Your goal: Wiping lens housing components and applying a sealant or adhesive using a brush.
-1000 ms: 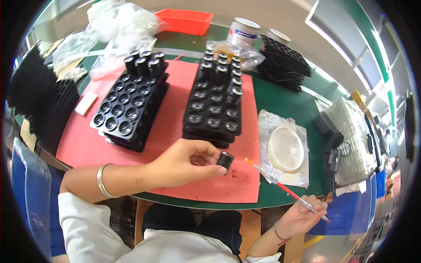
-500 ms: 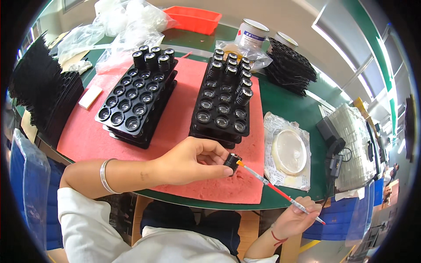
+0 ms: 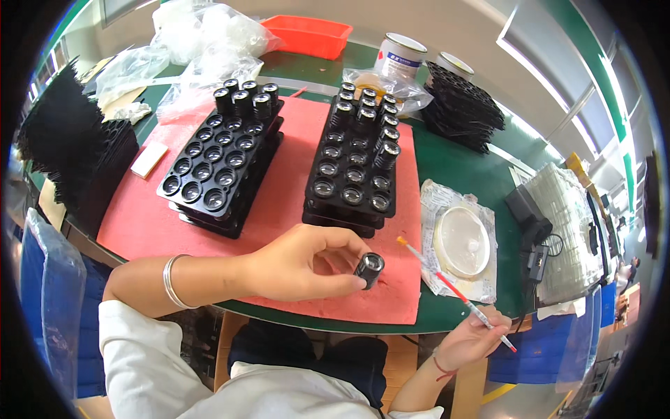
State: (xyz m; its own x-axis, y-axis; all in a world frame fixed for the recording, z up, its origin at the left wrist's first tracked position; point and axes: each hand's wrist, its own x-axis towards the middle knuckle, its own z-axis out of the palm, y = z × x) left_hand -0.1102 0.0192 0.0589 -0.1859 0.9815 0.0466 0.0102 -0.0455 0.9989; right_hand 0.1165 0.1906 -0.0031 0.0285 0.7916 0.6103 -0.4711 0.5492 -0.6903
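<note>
Between thumb and fingers, my left hand [image 3: 307, 264] pinches a small black lens barrel [image 3: 369, 269], its glass end tilted up toward me. My right hand [image 3: 473, 337], at the lower right, holds a thin paintbrush [image 3: 453, 290] with a red and silver handle. The brush's orange tip is raised in the air, apart from the barrel and left of a round white dish [image 3: 462, 241]. Beyond my left hand stand two stacks of black trays, a left tray stack [image 3: 202, 171] and a right tray stack [image 3: 352, 167]. Both carry lens barrels, some standing higher at the far end.
A pink foam mat [image 3: 279, 202] covers the green table [image 3: 460, 167]. More black trays [image 3: 463, 105] are piled at the back right, others [image 3: 84, 160] at far left. Behind are a red bin [image 3: 307, 36], a can [image 3: 400, 56] and plastic bags [image 3: 202, 35]. A white block [image 3: 149, 160] lies left.
The brush tip has left the lens barrel and moved right and up, toward the dish. In my left hand the barrel has turned, with its glass end now showing more.
</note>
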